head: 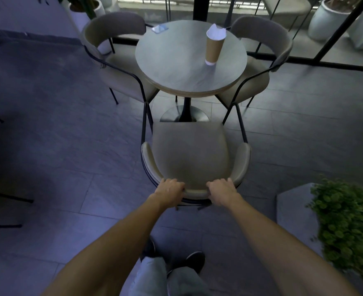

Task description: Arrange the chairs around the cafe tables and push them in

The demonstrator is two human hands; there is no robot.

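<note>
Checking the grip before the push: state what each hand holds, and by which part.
Both the left hand and right hand grip the near chair by the top of its curved backrest.

round table: paper cup upright, small clear item at far edge

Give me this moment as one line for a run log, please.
near chair: seat not yet under round table | left hand: grips backrest | right hand: grips backrest | paper cup: standing on table
</note>
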